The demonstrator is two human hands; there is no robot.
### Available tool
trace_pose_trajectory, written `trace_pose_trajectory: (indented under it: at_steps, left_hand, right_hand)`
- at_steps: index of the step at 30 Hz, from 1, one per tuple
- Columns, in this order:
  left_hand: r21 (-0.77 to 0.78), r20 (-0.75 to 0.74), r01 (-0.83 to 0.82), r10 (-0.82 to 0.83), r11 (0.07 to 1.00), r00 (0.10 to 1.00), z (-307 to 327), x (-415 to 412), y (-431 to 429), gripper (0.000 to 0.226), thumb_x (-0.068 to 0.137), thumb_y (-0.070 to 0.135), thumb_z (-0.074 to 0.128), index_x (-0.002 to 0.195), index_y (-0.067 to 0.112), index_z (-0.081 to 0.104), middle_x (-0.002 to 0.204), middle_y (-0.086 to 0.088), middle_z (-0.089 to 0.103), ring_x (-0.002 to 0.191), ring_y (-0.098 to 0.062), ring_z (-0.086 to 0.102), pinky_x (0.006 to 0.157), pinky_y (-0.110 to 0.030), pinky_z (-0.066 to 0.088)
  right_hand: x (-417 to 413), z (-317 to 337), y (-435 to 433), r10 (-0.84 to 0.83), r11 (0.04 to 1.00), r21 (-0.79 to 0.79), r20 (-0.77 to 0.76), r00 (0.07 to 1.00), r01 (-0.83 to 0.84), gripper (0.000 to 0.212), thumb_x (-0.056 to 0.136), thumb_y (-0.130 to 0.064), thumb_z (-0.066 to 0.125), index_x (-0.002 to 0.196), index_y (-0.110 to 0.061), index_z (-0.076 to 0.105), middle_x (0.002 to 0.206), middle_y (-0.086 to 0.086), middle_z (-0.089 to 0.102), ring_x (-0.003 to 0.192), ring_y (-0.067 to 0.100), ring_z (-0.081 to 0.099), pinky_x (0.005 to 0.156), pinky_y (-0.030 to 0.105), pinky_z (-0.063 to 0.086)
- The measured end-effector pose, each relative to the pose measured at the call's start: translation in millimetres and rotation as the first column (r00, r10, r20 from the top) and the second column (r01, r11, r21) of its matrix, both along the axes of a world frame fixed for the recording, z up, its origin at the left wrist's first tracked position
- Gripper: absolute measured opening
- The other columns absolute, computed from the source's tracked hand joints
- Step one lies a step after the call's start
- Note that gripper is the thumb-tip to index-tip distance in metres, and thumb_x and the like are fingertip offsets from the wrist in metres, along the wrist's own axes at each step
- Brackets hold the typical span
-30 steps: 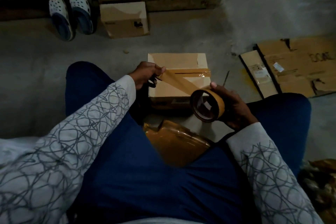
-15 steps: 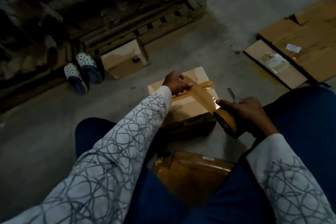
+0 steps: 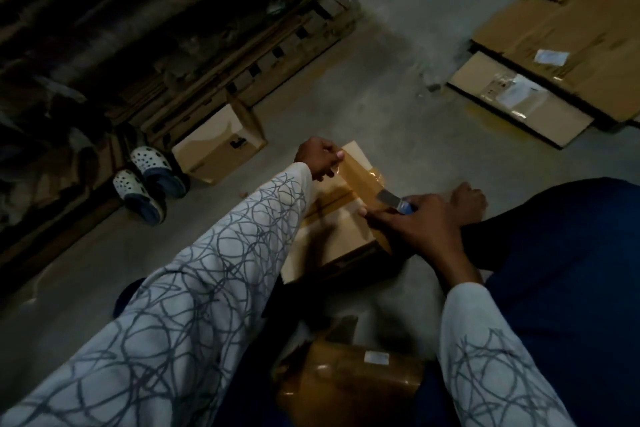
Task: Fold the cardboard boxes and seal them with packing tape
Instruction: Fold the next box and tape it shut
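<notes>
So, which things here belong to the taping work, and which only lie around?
In use: brown cardboard box, brown packing tape strip, blue-handled metal knife, left hand, right hand.
Lying about: white perforated clogs, small brown carton, flattened cardboard sheets, wooden pallet.

No text can be read. A white label (image 3: 551, 56) is seen on the cardboard sheet (image 3: 571, 10) at the upper right, but its print is too blurred to be made out. A pale label (image 3: 516, 94) is stuck on the flat box (image 3: 547, 121) below it; nothing on it can be deciphered. A white sticker (image 3: 377, 357) is borne by the brown package (image 3: 346, 392) at the bottom edge, likewise illegible. A dark mark (image 3: 238, 142) is printed on the box (image 3: 211, 152) beside the clogs (image 3: 149, 180); its form cannot be told.
</notes>
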State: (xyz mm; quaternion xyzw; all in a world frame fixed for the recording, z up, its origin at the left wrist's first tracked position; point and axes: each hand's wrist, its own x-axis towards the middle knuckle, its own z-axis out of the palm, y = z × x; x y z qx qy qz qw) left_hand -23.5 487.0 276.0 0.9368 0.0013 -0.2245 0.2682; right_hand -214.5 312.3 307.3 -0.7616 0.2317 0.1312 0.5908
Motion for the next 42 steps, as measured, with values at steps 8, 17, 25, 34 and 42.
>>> trace_pose_trajectory:
  at_steps: [8, 17, 25, 34, 42]
  left_hand:
    - [0.06, -0.004, 0.146, -0.146, 0.987, 0.989, -27, 55, -27, 0.024, 0.09, 0.032, 0.07, 0.112, 0.022, 0.073, 0.104, -0.001, 0.07, 0.066, -0.012, 0.058, 0.065, -0.026, 0.051]
    - [0.254, 0.146, 0.156, -0.197, 0.955, 0.969, -64, 90, -39, 0.021, 0.072, 0.047, 0.081, 0.076, 0.029, 0.071, 0.083, 0.008, 0.07, 0.083, -0.014, 0.067, 0.084, -0.039, 0.056]
    - [0.219, 0.165, 0.089, -0.126, 0.972, 0.978, -92, 103, -27, 0.027, 0.076, 0.049, 0.076, 0.084, 0.023, 0.078, 0.087, 0.002, 0.073, 0.088, -0.02, 0.069, 0.082, -0.038, 0.056]
    - [0.209, 0.154, -0.244, 0.214, 0.947, 0.965, -96, 93, -23, 0.041, 0.073, 0.034, 0.075, 0.114, 0.032, 0.07, 0.124, 0.003, 0.065, 0.115, -0.018, 0.06, 0.095, -0.028, 0.046]
    - [-0.064, -0.007, -0.261, 0.261, 0.963, 0.965, -113, 67, -35, 0.031, 0.086, 0.048, 0.068, 0.105, 0.025, 0.077, 0.109, 0.002, 0.074, 0.105, -0.02, 0.067, 0.098, -0.031, 0.05]
  right_hand:
    - [29, -54, 0, -0.203, 0.975, -0.103, -0.077, 0.976, 0.195, 0.038, 0.092, -0.047, 0.058, 0.076, -0.013, 0.061, 0.085, 0.016, 0.068, 0.083, 0.035, 0.065, 0.074, 0.037, 0.05]
    - [57, -81, 24, -0.2, 0.962, -0.202, -0.073, 0.977, 0.182, 0.043, 0.106, -0.042, 0.035, 0.109, -0.006, 0.057, 0.109, 0.016, 0.055, 0.098, 0.029, 0.053, 0.082, 0.033, 0.037]
    - [76, -89, 22, -0.167, 0.939, -0.31, -0.037, 0.985, 0.147, 0.043, 0.107, -0.036, 0.034, 0.111, 0.001, 0.057, 0.114, 0.024, 0.057, 0.107, 0.039, 0.053, 0.085, 0.039, 0.036]
    - [78, -86, 33, -0.133, 0.948, -0.301, -0.077, 0.988, 0.105, 0.043, 0.105, -0.043, 0.033, 0.114, -0.006, 0.054, 0.114, 0.015, 0.052, 0.106, 0.031, 0.051, 0.079, 0.032, 0.032]
    - [78, -83, 35, -0.115, 0.961, -0.266, -0.111, 0.987, 0.082, 0.046, 0.104, -0.051, 0.032, 0.112, -0.011, 0.053, 0.111, 0.011, 0.054, 0.103, 0.03, 0.054, 0.075, 0.032, 0.032]
